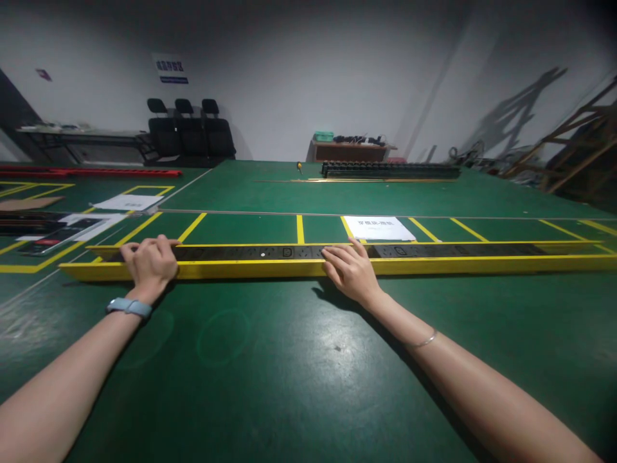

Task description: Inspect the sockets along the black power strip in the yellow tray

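A long yellow channel [250, 269] lies crosswise on the green table [289, 360], with black socket modules [270, 252] set in a row between its walls. Near the channel's left end, my left hand [153, 262] curls over the near wall, fingers bent down into the trough; their tips are hidden. My right hand [351, 270] reaches over the near wall at about the middle, its fingers bent and close together on the end of a black socket module. Just right of these fingers is a dark gap, then another black socket module [409, 251] farther along.
Behind the channel lie a printed white sheet [378, 228] and yellow tape lines [300, 229]. A yellow-handled screwdriver [299, 167] and black strips [390, 170] lie at the far edge. Left are red rails [91, 172] and another paper [128, 202]. Black seats [193, 135] stand by the wall.
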The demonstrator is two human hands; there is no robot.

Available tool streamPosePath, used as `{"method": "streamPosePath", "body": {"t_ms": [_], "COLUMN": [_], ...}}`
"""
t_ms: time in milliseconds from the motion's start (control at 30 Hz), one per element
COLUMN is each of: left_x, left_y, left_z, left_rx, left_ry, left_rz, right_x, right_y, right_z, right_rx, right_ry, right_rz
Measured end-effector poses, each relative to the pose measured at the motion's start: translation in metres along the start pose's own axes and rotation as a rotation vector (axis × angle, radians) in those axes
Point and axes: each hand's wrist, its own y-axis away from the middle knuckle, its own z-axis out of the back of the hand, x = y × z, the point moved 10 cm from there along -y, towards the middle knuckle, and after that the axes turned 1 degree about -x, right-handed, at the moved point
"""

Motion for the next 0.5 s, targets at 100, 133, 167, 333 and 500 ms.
{"method": "streamPosePath", "body": {"t_ms": [100, 133, 167, 333, 500], "left_x": [-0.007, -0.006, -0.006, -0.004, -0.004], "left_y": [0.002, 0.002, 0.002, 0.001, 0.002], "left_z": [0.000, 0.000, 0.000, -0.002, 0.001], "left_rx": [-0.003, -0.007, -0.011, -0.012, -0.035], "left_ry": [-0.001, 0.000, 0.001, -0.004, -0.005], "left_rz": [-0.011, -0.012, -0.016, -0.055, -0.040], "right_x": [-0.006, -0.009, -0.011, -0.016, -0.024], "right_y": [0.004, 0.005, 0.006, 0.007, 0.008], "right_z": [0.002, 0.003, 0.003, 0.004, 0.008], "right_rx": [-0.006, -0.008, -0.011, -0.027, -0.054], "right_ry": [-0.017, -0.022, -0.027, -0.039, -0.057], "right_rz": [-0.029, -0.035, -0.040, -0.049, -0.026]}}
